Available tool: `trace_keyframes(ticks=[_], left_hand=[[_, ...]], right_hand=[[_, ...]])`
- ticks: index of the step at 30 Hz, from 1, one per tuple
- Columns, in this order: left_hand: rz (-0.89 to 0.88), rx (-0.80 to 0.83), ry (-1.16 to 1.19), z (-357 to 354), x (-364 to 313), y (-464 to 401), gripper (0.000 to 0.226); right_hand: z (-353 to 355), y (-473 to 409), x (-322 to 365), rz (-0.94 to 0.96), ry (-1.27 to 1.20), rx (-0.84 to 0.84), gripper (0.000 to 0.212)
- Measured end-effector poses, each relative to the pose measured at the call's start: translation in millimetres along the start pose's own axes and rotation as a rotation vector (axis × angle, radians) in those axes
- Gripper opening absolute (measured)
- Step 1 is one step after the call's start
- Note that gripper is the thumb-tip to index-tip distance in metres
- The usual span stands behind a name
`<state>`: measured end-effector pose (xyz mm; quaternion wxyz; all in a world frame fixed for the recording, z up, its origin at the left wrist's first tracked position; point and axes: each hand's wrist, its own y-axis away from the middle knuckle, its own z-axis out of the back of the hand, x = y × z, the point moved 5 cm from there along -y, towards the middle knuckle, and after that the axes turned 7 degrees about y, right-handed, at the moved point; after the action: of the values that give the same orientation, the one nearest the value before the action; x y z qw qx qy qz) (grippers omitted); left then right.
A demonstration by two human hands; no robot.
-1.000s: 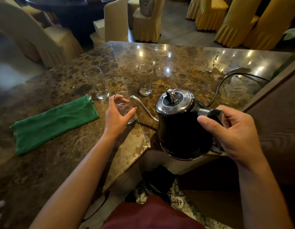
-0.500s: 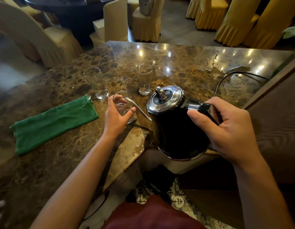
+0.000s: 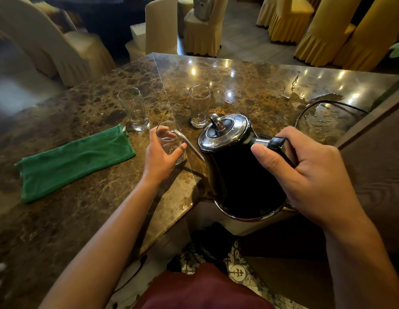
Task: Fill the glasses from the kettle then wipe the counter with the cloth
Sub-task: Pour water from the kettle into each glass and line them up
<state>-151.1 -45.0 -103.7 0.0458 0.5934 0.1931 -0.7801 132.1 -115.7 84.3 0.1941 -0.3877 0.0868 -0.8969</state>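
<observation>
My right hand (image 3: pixel 310 175) has tipped the gooseneck kettle (image 3: pixel 238 172) further over in the last second: a moment ago it hung nearly level beside the glass, and now it leans left, its lid (image 3: pixel 223 132) canted toward me and the tip of the thin spout (image 3: pixel 185 141) sitting over the rim of the short glass (image 3: pixel 169 141). My right fingers are curled tight around the black handle (image 3: pixel 276 141), thumb lying along its top. My left hand (image 3: pixel 159 157) has not shifted; its fingers and thumb wrap the short glass and steady it on the marble surface (image 3: pixel 93 197).

I judge the first pour is just starting. I cannot make out a stream or a rising water level, so the glass may hold nothing yet.

The two taller glasses, the straight one (image 3: pixel 134 110) and the flared one (image 3: pixel 199 105), stand untouched behind. The green cloth (image 3: pixel 76 161) lies flat to the left, well apart from my hands. Water already glistens on the far right of the surface around the black power cord (image 3: pixel 305 110), so the wiping has work waiting.
</observation>
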Motion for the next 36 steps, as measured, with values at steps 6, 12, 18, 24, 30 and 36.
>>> trace_keyframes(ticks=[6,12,18,24,30,36], left_hand=[[-0.004,-0.012,0.017,-1.8,1.2,0.7,0.060],[-0.002,-0.011,0.023,-3.4,3.6,0.9,0.058],[-0.005,-0.018,0.025,-3.9,3.6,1.3,0.059],[-0.004,-0.031,0.027,-3.9,5.7,1.0,0.058],[-0.011,-0.034,0.017,-3.2,7.3,1.6,0.059],[-0.012,-0.035,0.018,-2.5,6.4,3.1,0.059]], right_hand=[[2.4,-3.4,7.6,-0.058,0.006,0.076,0.037],[2.9,-5.6,11.4,-0.070,0.044,0.126,0.038],[2.9,-5.9,15.4,-0.101,0.053,0.165,0.034],[2.1,-6.9,18.4,-0.127,0.058,0.171,0.039],[0.7,-7.2,21.8,-0.128,0.071,0.191,0.039],[-0.3,-6.8,24.0,-0.102,0.111,0.209,0.040]])
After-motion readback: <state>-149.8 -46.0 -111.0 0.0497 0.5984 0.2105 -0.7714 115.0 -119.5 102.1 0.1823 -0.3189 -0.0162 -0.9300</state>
